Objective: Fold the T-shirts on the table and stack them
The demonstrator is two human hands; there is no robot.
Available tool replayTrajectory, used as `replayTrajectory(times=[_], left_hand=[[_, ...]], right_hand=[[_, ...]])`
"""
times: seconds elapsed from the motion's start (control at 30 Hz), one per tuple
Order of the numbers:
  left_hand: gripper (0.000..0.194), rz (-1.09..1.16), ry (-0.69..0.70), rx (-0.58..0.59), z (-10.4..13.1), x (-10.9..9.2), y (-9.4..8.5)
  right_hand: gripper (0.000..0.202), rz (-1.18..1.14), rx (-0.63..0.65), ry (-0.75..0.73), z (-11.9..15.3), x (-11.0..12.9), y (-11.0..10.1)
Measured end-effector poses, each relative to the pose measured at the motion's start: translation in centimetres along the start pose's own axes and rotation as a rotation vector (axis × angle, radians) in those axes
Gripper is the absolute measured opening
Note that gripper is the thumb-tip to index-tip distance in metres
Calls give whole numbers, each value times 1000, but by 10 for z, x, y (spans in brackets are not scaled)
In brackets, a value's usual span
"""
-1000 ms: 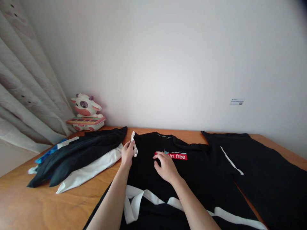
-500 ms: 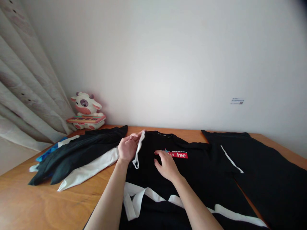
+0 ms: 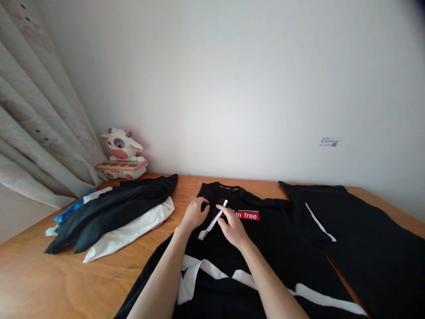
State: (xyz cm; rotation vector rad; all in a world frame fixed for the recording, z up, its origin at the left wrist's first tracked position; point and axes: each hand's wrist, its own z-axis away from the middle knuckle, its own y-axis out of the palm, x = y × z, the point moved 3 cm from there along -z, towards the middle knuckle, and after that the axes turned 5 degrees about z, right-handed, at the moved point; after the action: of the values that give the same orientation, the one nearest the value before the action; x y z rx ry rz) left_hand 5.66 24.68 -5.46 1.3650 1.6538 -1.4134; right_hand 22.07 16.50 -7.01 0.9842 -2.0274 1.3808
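Observation:
A black T-shirt [image 3: 265, 248] with a red "in free" print lies spread on the wooden table, a white band running along its hem. Its left sleeve is folded inward, so the sleeve's white-trimmed edge [image 3: 211, 225] slants across the chest. On the shirt's left side rests my left hand [image 3: 195, 213], fingers bent and thumb apart, touching the black cloth near the fold. Just right of the white edge, my right hand [image 3: 233, 228] lies over the chest with index finger and thumb apart. Its index fingertip meets the white edge and its palm partly covers the print.
Another black garment [image 3: 372, 230] with white trim lies at the right, next to the shirt. To the left is a pile of clothes [image 3: 122, 210] in black, white and blue. A cow-shaped toy keyboard [image 3: 122, 155] stands behind it, beside a curtain [image 3: 40, 115].
The sleeve with the white edge, held up by my left hand before, now lies folded across the chest. My left hand has moved right and down onto the shirt; my right hand has barely shifted.

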Motion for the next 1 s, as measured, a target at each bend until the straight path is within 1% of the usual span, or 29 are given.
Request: replayTrajectory(times=[0.03,0.1,0.2,0.27,0.33,0.4,0.47,0.57,0.67,0.73,0.77,0.8,0.9,1.0], left_hand=[[8,-1,-1,-13,-1,-2,1],[11,13,-15,-53,-4,-4,1],[36,69,-78,-92,-9,-5,-2],[51,108,-139,-91,-10,-4,-3],[56,120,-188,-88,-10,-2,-4],[54,98,-223,-91,-15,1,-3],[51,45,-256,-87,-25,3,1],[47,-104,-314,-41,-52,6,8],[54,-310,-332,17,-78,6,18],[63,-443,-318,54,-91,4,26],[65,-502,-310,75,-96,3,31],[62,-552,-305,97,-100,3,35],[42,-648,-307,154,-107,4,41],[37,-683,-300,174,-113,5,37]], right_hand=[[48,6,-1,-33,1,2,0],[54,11,1,-129,4,10,-1],[66,30,43,-281,10,27,1],[72,53,92,-341,15,37,4],[76,78,135,-372,18,45,8],[79,91,161,-372,20,48,13],[80,84,158,-342,19,46,17],[77,22,85,-289,17,39,18],[72,-31,45,-268,15,38,15],[68,-12,75,-279,15,41,13],[67,8,90,-287,15,43,12],[66,26,96,-294,15,45,12],[65,36,72,-303,15,47,11],[65,15,64,-298,14,46,12]])
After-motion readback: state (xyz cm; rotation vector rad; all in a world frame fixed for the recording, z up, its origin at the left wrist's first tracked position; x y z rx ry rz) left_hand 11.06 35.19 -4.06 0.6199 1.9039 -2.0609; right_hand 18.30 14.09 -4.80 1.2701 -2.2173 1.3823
